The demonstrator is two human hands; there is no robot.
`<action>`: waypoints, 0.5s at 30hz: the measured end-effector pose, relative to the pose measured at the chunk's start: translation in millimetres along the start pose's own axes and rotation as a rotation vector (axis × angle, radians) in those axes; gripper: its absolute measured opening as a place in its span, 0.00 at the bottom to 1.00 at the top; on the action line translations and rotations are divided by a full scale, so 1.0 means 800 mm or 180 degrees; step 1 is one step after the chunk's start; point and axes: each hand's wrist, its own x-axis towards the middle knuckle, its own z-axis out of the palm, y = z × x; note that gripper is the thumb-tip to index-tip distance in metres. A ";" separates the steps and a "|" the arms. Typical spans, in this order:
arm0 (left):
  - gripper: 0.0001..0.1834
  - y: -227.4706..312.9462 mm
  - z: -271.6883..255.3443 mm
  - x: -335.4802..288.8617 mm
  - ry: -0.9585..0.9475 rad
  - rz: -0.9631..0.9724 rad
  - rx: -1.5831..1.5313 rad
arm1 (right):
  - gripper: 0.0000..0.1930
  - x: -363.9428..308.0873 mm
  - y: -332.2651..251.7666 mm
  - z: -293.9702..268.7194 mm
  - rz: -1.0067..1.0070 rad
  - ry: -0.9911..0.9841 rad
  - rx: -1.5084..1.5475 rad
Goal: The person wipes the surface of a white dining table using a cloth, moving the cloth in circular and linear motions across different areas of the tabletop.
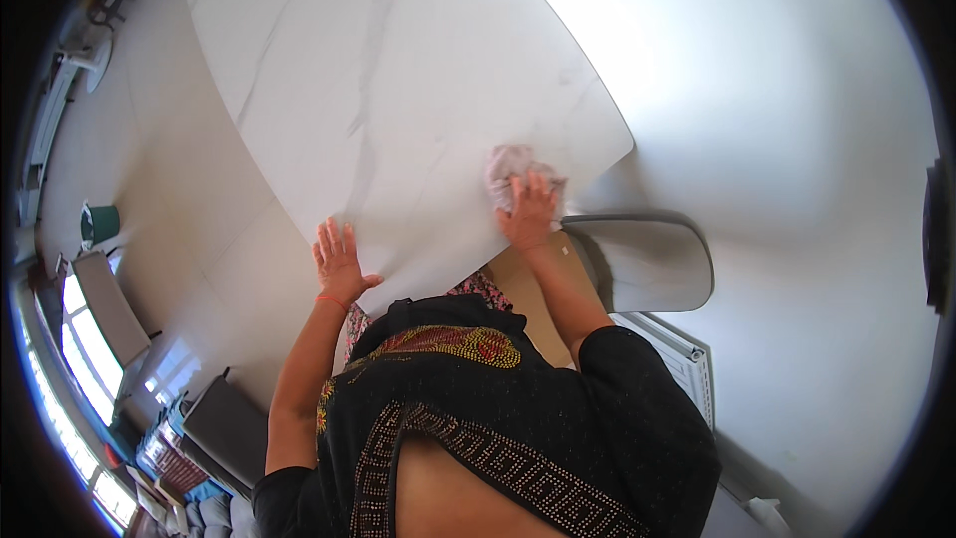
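Note:
A white table with grey marble-like veins spreads out in front of me. My right hand presses a crumpled pale pink cloth onto the tabletop near its right corner, fingers laid over the cloth. At the table's near left edge rests my left hand, fingers spread and nothing in it. A thin red band circles that wrist.
A grey chair stands by the table's right corner, with a brown cardboard piece beside it. A white wall rises at the right. On the tiled floor at the left are a green bucket and a grey-topped bench.

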 end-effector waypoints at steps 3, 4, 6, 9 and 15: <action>0.67 0.001 0.001 -0.002 -0.0034 -0.0066 0.0030 | 0.36 0.027 0.075 0.006 0.0459 0.0129 -0.0155; 0.67 0.002 0.002 0.000 -0.0031 -0.0053 0.0043 | 0.36 0.038 0.103 0.013 0.0561 0.0262 -0.0236; 0.67 0.003 0.007 0.004 -0.0019 -0.0046 0.0080 | 0.36 0.070 0.154 0.019 0.1007 0.0233 -0.0528; 0.68 0.002 0.011 0.008 0.0063 -0.0015 0.0099 | 0.40 0.138 0.189 0.005 0.1666 0.0193 -0.0342; 0.70 0.007 0.004 0.006 -0.0109 -0.0189 0.0195 | 0.43 0.228 0.118 0.003 0.2234 -0.0731 -0.0082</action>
